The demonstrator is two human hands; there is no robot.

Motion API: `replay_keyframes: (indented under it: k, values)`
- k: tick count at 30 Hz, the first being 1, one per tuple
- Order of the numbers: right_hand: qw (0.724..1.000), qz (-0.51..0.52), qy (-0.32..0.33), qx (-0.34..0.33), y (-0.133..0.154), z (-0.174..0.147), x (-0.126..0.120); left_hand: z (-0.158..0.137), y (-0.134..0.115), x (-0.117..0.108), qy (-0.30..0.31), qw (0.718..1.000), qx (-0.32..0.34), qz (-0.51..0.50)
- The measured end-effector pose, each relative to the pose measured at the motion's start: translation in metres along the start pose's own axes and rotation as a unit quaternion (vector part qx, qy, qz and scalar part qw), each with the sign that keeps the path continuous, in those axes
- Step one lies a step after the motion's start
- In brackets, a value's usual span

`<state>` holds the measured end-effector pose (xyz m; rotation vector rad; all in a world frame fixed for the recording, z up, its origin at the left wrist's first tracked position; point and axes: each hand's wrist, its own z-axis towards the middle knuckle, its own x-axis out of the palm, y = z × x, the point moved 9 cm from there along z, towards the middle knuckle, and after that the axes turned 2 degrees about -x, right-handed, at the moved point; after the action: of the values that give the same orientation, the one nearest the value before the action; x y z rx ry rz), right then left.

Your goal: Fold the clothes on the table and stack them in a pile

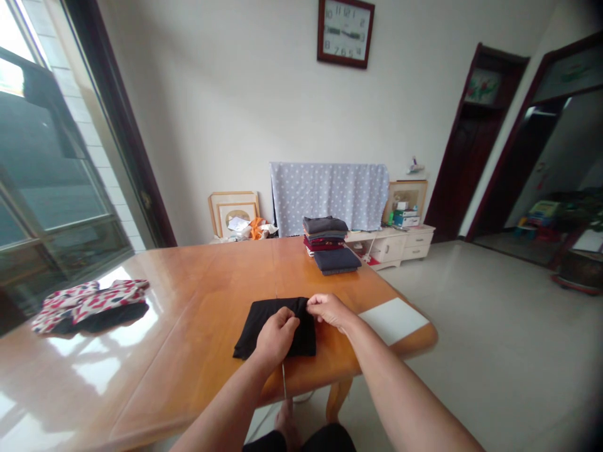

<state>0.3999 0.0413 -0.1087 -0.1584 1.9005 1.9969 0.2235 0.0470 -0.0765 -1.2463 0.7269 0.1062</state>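
Note:
A black folded garment (254,323) lies flat on the wooden table (202,276) near its front edge. My left hand (277,336) rests over the middle of it, with the fingers closed together on the cloth. At the garment's far right corner, my right hand (328,311) pinches the edge between thumb and fingers. What the left fingertips grip is partly hidden by the hand itself. Beyond my hands stands a stack of folded clothes (325,227) in grey and dark red. A dark navy folded piece (336,258) lies in front of that stack.
Patterned clothing (106,301) in red, black and white lies at the table's left. A white sheet (396,320) covers part of the right corner. Behind the table are a spotted grey cloth (330,191) and a low white cabinet (417,243).

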Motion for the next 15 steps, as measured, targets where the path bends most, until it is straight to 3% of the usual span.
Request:
replay_keyframes:
  k: [6, 9, 13, 15]
  values:
    - [0.983, -0.151, -0.104, -0.002, 0.002, 0.008, -0.007, -0.003, -0.002, 0.001, 0.011, 1.0, -0.002, 0.014]
    - [0.948, -0.274, -0.16, 0.024, 0.01, 0.005, -0.011, -0.005, -0.005, 0.001, 0.017, 0.999, 0.01, 0.033]
    - [0.909, -0.386, -0.144, 0.067, 0.019, 0.003, -0.005, -0.005, -0.007, 0.002, 0.024, 0.998, 0.021, 0.051]
    - [0.912, -0.38, -0.134, 0.071, 0.02, 0.001, -0.005, -0.005, -0.007, 0.003, 0.028, 0.998, 0.021, 0.047]
